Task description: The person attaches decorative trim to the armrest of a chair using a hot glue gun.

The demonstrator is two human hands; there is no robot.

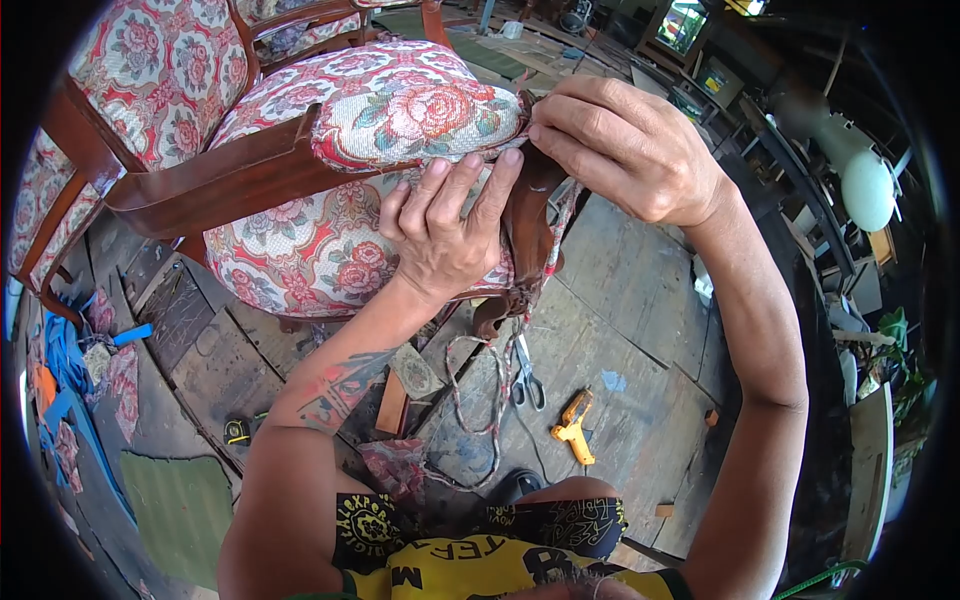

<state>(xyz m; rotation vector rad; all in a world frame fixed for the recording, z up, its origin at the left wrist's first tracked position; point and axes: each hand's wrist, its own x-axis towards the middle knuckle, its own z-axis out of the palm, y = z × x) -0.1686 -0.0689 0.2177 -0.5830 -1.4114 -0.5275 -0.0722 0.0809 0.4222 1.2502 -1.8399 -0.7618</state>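
Note:
A wooden armchair with floral upholstery stands before me, its padded armrest covered in rose-patterned fabric. My left hand lies under the pad with fingers stretched out, their tips against its lower fabric edge. At the front end of the pad, the fingers of my right hand are pinched together by the fabric edge; what sits between them is hidden. Below both hands is the carved wooden arm support. The patterned seat shows behind my left wrist.
On the plank floor lie scissors, a yellow glue gun, a loop of patterned cord and a tape measure. Fabric scraps, blue strips and a green mat are to the left.

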